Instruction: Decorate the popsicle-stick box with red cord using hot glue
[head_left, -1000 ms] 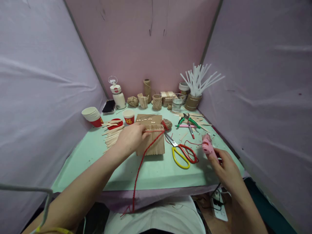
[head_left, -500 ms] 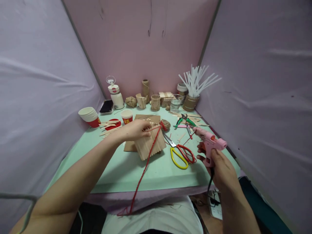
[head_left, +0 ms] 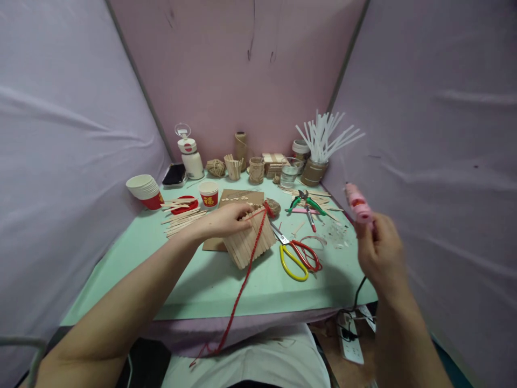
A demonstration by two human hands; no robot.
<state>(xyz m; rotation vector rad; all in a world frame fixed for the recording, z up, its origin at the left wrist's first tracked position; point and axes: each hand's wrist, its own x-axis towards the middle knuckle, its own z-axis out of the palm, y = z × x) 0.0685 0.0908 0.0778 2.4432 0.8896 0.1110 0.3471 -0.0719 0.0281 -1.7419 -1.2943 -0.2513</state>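
My left hand (head_left: 234,218) is closed on the upper edge of a small box-like piece made of popsicle sticks (head_left: 248,243), which is tilted above the table. A braided red cord (head_left: 244,285) runs from the top of that piece down across the table edge to my lap. At the right, my right hand (head_left: 379,248) grips a pink hot glue gun (head_left: 358,205), its nozzle pointing away from me. Scissors (head_left: 297,258) with one yellow and one red handle lie between my hands. Under the stick piece is a brown cardboard sheet (head_left: 214,243).
Green-handled pliers (head_left: 305,202) lie at the right with loose sticks. Paper cups (head_left: 209,195), a red dish (head_left: 186,205) and sticks are at the left. Behind stand a white bottle (head_left: 193,161), twine (head_left: 216,168) and a jar of glue sticks (head_left: 315,171). A power strip (head_left: 351,342) lies below.
My right hand has lifted the glue gun up and to the right, away from the scissors, turning its nozzle forward. My left hand stays on the stick piece.
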